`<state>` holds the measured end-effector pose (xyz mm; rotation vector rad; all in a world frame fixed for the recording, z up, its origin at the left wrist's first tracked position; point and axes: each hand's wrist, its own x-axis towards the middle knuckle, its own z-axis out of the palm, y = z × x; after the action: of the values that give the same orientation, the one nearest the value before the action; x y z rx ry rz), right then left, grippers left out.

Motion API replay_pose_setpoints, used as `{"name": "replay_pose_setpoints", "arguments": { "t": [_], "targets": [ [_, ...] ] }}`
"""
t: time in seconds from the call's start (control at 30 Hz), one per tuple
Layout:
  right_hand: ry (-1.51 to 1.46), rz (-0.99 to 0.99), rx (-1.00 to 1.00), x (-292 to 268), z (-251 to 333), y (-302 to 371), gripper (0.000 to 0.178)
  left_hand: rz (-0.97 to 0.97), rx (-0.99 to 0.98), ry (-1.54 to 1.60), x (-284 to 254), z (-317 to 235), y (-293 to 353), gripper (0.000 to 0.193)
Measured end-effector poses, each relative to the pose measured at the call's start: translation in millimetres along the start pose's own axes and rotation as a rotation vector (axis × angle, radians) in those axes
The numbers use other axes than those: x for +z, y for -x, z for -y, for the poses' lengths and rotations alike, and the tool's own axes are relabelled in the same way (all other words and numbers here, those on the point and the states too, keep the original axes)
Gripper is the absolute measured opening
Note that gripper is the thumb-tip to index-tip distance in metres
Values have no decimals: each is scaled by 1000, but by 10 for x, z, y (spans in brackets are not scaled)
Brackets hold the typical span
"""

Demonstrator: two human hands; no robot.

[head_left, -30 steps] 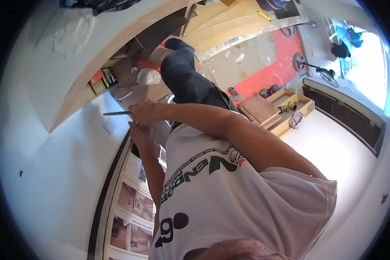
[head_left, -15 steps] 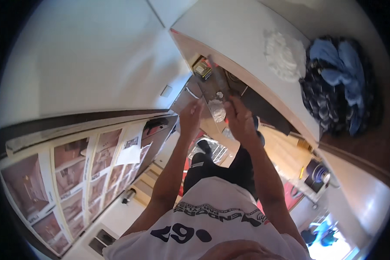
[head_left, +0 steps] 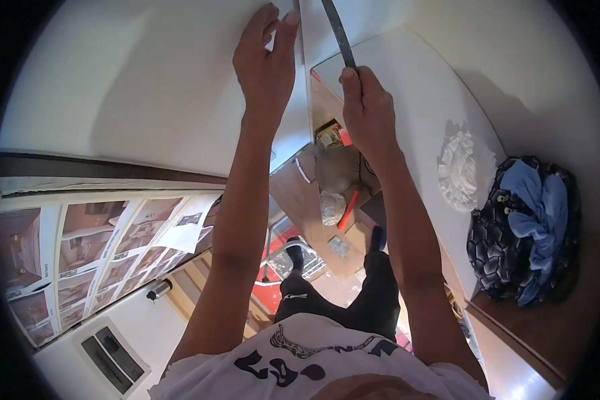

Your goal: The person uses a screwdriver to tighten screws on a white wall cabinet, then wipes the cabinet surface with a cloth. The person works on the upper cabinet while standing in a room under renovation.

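In the head view, your left hand (head_left: 265,63) is raised with its fingers stretched flat against the white panel (head_left: 147,87), the fingertips lying along the panel's vertical edge; it presses rather than grips, with nothing closed inside it. Just beside it, your right hand (head_left: 369,110) is curled into a fist around a long, thin grey strip (head_left: 338,32) that runs up and out of the top of the picture; it may be a flat metal tool or a blade, but the bend of the lens makes that hard to settle. The strip stands close to the gap between the white panel and a second white board (head_left: 420,93) on the right. Farther right, a crumpled white cloth (head_left: 461,168) lies on that board, and a dark patterned bag (head_left: 507,233) with blue fabric sits on a brown wooden surface (head_left: 567,320).
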<state>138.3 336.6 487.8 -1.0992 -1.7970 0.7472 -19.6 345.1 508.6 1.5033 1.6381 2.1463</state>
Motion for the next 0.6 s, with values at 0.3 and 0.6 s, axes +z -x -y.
{"name": "replay_pose_setpoints", "arguments": {
  "t": [0.3, 0.6],
  "targets": [
    [150, 70, -46, 44, -59, -327, 31, 75, -90, -11, 339, -115, -175, 46],
    [249, 142, -17, 78, -137, -407, 29, -76, -76, -166, 441, 21, -143, 36]
  ]
}}
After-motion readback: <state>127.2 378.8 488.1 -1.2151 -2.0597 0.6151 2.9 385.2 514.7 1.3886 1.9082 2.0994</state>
